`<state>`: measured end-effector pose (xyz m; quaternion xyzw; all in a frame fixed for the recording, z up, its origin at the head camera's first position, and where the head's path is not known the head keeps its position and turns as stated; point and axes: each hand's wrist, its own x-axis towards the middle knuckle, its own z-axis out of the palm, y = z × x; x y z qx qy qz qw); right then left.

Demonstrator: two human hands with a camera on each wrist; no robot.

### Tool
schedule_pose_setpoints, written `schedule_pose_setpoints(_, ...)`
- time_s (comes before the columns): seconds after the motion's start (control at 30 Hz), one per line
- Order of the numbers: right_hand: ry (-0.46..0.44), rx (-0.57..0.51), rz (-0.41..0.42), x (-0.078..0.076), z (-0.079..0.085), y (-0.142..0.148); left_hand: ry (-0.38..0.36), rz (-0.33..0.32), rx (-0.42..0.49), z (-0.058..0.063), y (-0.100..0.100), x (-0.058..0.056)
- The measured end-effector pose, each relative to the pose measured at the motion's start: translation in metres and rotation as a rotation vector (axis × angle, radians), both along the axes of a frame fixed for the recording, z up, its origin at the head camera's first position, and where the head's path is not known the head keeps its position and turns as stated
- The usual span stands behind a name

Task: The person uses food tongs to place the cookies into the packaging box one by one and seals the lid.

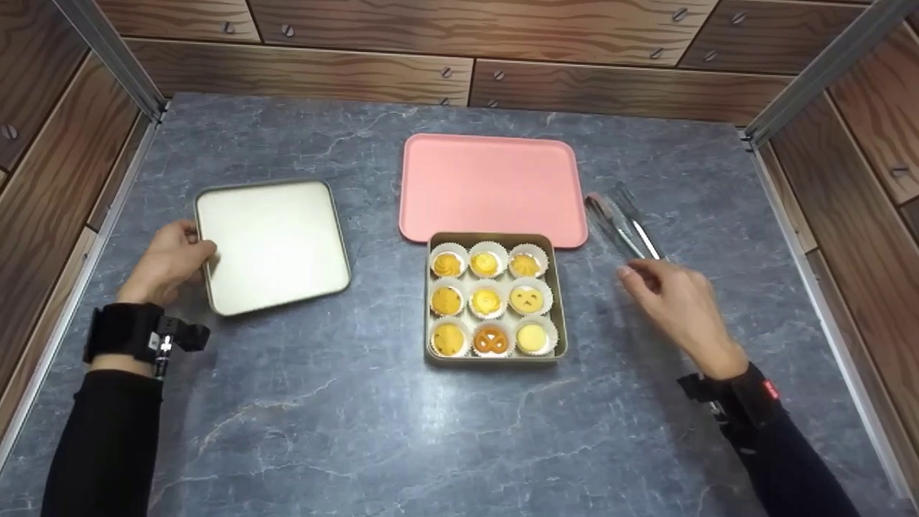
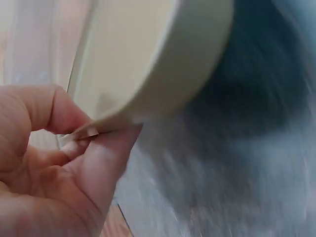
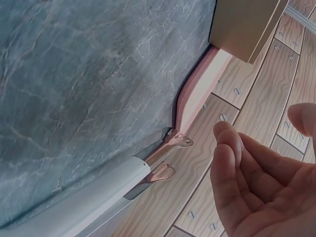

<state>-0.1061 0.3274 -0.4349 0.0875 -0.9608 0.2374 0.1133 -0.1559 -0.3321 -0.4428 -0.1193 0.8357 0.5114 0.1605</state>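
At the left, my left hand [image 1: 165, 262] pinches the near-left edge of a square tin lid [image 1: 273, 244], its pale inside facing up. In the left wrist view the thumb and fingers grip the lid's rim [image 2: 187, 54], and a dark shadow lies on the table beside it. My right hand [image 1: 682, 309] is just below a pair of metal tongs [image 1: 650, 240], loosely curled with nothing held; in the right wrist view the tongs [image 3: 113, 182] lie apart from the fingers. Between the hands, a square tin [image 1: 495, 360] holds several cookies [image 1: 490, 340] in white paper cups.
A pink tray [image 1: 492, 183] lies behind the tin, its front edge right at the tin's back wall. The grey marbled table [image 1: 323, 431] is bounded by wood-patterned panels [image 1: 574, 29] at the back and both sides.
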Motion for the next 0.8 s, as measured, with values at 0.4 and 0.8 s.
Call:
schedule_pose_setpoints(0.4,0.046,-0.031,0.008,0.004,0.003,-0.007,0.315,0.376,0.677,0.028,0.07,0.008)
schedule_pose_setpoints(0.8,-0.163,-0.44,0.116,0.001,0.018,-0.042,1.084,0.094,0.012,0.03,0.184,0.022)
